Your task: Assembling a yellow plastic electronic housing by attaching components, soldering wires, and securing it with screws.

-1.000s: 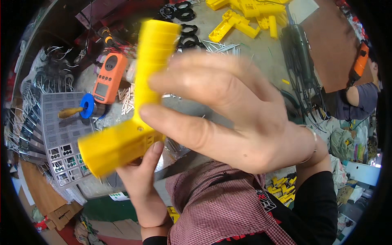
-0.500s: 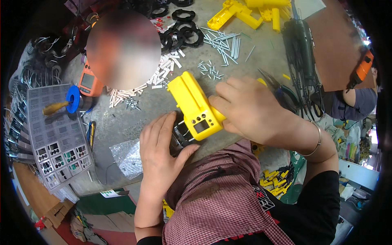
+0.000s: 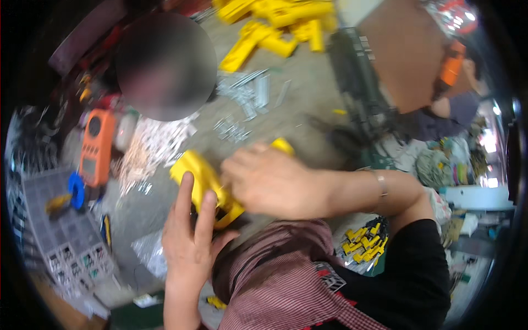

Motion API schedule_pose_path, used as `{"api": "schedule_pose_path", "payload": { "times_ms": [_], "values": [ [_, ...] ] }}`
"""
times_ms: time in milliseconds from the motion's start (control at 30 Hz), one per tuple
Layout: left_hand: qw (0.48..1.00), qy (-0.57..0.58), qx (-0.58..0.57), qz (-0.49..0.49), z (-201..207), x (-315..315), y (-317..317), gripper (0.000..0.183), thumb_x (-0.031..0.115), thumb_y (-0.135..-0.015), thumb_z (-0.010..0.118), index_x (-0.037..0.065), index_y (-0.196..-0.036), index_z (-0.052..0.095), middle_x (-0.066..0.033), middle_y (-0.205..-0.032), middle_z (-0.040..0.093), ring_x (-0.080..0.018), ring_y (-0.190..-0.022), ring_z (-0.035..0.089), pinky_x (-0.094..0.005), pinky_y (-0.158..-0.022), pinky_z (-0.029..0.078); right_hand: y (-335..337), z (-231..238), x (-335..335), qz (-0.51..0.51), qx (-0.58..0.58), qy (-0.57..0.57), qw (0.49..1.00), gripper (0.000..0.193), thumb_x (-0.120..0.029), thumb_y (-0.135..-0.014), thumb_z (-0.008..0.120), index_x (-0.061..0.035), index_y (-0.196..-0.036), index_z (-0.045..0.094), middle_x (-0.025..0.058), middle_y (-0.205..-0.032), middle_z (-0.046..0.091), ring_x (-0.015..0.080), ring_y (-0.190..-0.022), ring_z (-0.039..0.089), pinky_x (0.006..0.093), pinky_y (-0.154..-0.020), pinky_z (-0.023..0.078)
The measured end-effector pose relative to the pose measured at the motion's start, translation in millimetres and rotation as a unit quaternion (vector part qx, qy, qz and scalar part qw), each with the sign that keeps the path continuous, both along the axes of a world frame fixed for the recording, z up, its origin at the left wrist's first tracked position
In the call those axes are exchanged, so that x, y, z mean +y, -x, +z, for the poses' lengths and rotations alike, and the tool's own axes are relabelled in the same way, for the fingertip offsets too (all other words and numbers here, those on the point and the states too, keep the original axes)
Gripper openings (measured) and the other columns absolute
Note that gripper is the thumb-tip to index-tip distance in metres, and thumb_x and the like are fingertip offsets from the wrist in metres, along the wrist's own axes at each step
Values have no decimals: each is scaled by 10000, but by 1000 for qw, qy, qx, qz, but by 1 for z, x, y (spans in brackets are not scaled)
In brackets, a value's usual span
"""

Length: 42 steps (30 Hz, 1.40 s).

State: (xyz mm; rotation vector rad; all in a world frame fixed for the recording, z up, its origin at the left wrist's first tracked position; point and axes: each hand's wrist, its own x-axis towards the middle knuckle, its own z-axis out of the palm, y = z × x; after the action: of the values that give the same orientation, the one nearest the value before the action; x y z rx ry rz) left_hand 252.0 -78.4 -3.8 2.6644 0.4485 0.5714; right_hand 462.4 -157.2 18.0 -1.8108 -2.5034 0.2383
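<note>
A yellow plastic device housing [image 3: 202,175] with dark openings at its near end is tilted above the bench between my hands; motion blurs it. My left hand [image 3: 190,236] is at its near left end, fingers stretched and spread, thumb apart below. My right hand [image 3: 269,181] lies along its right side with curled fingers against it; the fingertips are partly hidden. Another yellow piece [image 3: 283,146] shows just beyond my right knuckles. Small screws [image 3: 231,129] and long silver screws or pins [image 3: 247,91] lie farther off.
An orange meter [image 3: 96,147], white and copper-coloured small parts [image 3: 154,144] and a compartment box [image 3: 41,201] with a blue spool [image 3: 76,190] are at left. Yellow housings [image 3: 275,33] lie at the back. Dark tools and cables [image 3: 363,82] are at right, near another person's sleeve [image 3: 459,113].
The view has shifted, so the bench things appear farther left and lower. The housing has turned slightly. My left fingers have spread apart, and my right hand stays beside the housing.
</note>
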Motion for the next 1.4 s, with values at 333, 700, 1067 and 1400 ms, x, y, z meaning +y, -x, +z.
{"api": "schedule_pose_path", "payload": {
  "times_ms": [333, 700, 1067, 1400],
  "values": [
    [986, -72, 133, -63, 2, 9, -13, 784, 350, -666, 809, 286, -1392, 519, -156, -1449, 464, -308, -859, 629, -380, -674, 528, -104, 25, -38, -289, 114, -159, 937, 453, -350, -775, 741, -110, -1152, 666, 140, -1132, 628, 311, -1122, 579, 439, -945, 471],
    [994, -50, 73, -68, -1, 8, -8, 855, 262, -615, 863, 196, -1389, 505, -138, -1399, 520, -290, -838, 632, -380, -675, 538, -217, -26, -102, -501, 134, -356, 778, 769, -211, -808, 730, -23, -1460, 370, 216, -1229, 613, 323, -1045, 650, 444, -897, 510],
    [998, -15, -33, -55, -15, 10, -17, 1101, 221, -586, 902, 115, -1494, 287, -163, -1369, 557, -313, -847, 646, -359, -676, 541, -74, 32, -22, -254, 893, -197, 316, 449, -432, -938, 543, -33, -1143, 519, 33, -784, 503, 202, -773, 545, 408, -823, 481],
    [998, -24, -30, -48, -16, 8, -12, 1116, 224, -595, 907, 120, -1505, 269, -160, -1356, 574, -290, -787, 627, -337, -637, 526, -52, -14, 0, -219, 930, -191, 225, 465, -502, -859, 561, -54, -979, 595, 70, -700, 569, 239, -683, 567, 434, -791, 484]
  ]
}}
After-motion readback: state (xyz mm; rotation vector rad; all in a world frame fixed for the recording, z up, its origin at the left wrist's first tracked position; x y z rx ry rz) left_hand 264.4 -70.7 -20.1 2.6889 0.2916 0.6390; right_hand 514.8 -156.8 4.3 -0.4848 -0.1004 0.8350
